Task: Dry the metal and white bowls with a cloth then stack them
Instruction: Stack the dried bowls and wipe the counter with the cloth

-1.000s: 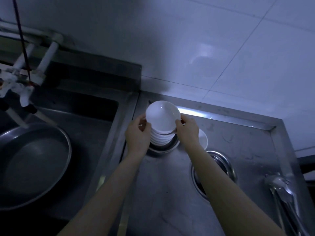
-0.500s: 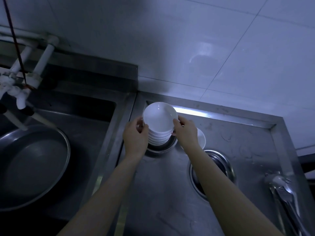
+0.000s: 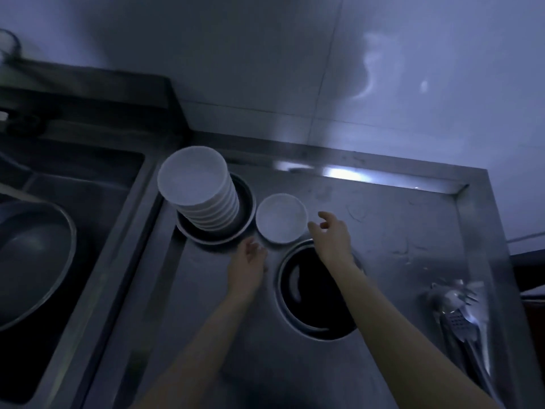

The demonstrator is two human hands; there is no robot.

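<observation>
A person's two bare hands reach across a stainless-steel counter (image 3: 383,231) toward a lone white bowl (image 3: 281,218), which sits upright just right of a tall stack of white bowls (image 3: 200,190) nested in a shallow metal bowl (image 3: 218,231). The left hand (image 3: 249,262) hovers near the bowl's near-left rim and the right hand (image 3: 331,234) near its right rim; both have fingers loosely spread, holding nothing and, as far as the dim light shows, not quite touching the bowl. No cloth can be made out.

The single bowl looks like glazed ceramic or melamine: light, rigid, probably slick if wet, and liable to chip against the steel if dropped. The sensible hold would seem to be at opposite sides of the rim, thumbs over the lip. The stack leans slightly to the left and is tall for its base, so another bowl should probably be lowered on squarely, not slid.

Just near of the lone bowl a round, dark opening (image 3: 318,290) is set into the counter. Metal utensils (image 3: 460,314) lie at the near right. To the left a sink (image 3: 88,202) holds a wide metal pan (image 3: 32,255). Pale wall tiles (image 3: 383,69) rise behind, and the room is dim and bluish.
</observation>
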